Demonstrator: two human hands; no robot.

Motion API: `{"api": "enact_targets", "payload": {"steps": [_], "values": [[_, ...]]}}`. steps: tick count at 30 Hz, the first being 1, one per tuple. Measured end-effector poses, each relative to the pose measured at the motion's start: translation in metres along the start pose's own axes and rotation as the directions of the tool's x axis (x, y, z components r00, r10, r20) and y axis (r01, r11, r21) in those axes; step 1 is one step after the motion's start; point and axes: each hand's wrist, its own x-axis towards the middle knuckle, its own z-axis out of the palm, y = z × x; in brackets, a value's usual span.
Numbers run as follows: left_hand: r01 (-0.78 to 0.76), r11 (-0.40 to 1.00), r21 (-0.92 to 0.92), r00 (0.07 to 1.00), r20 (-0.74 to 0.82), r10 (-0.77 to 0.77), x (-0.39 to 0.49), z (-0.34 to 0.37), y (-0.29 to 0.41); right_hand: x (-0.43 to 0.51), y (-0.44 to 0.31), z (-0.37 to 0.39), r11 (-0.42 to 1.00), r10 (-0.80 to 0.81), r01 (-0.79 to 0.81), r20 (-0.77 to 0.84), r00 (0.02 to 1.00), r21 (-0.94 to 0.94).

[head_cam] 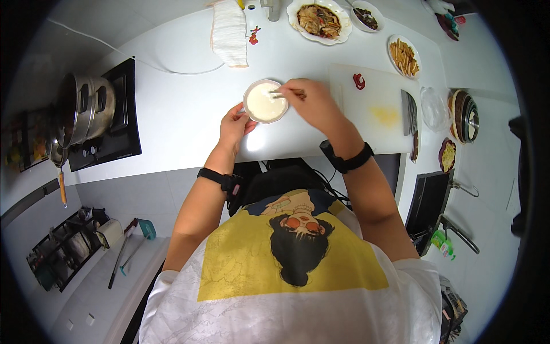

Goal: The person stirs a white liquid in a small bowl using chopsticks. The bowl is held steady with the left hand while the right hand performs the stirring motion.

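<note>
A small round bowl (245,92) with a scalloped rim stands on the white counter in front of me. Creamy white liquid (261,105) fills much of it. My left hand (236,124) steadies the bowl at its lower left side, thumb and fingers against the wall. In my right hand (311,101) is a pair of chopsticks (277,94), gripped above the bowl's right rim. Their tips reach into the liquid. Most of their length is hidden by my fingers.
Right of the bowl lies a white cutting board (365,129) with red pepper rings (359,81) and a cleaver (409,114). Behind are a plated fish dish (319,21), a bowl of dark food (367,16) and yellow strips (404,56). A steamer pot (86,107) stands on the left cooktop (124,112).
</note>
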Motion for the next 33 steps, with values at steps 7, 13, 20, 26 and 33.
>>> {"api": "enact_targets", "payload": {"steps": [7, 13, 20, 26, 33], "values": [[0.023, 1.0, -0.009, 1.0, 0.013, -0.023, -0.001, 0.002, 0.003, 0.003, -0.003, 0.002, 0.966, 0.236, -0.225, 0.075, 0.969, -0.128], [0.02, 0.999, -0.026, 0.999, 0.034, -0.019, 0.0, 0.002, 0.003, 0.002, -0.008, 0.005, 0.978, -0.206, 0.202, 0.14, 0.969, 0.042], [0.024, 1.0, -0.017, 1.0, 0.017, -0.023, 0.0, 0.003, 0.003, 0.006, -0.01, -0.008, 0.971, 0.155, -0.147, 0.026, 0.988, -0.186], [0.021, 0.999, -0.027, 0.999, 0.039, -0.02, 0.001, 0.001, 0.004, 0.007, -0.01, 0.001, 0.969, -0.237, 0.248, 0.274, 0.932, -0.007], [0.045, 0.999, -0.005, 0.999, 0.011, -0.045, 0.0, 0.003, 0.004, 0.008, -0.003, -0.01, 0.991, 0.113, -0.105, 0.091, 0.989, -0.084]]}}
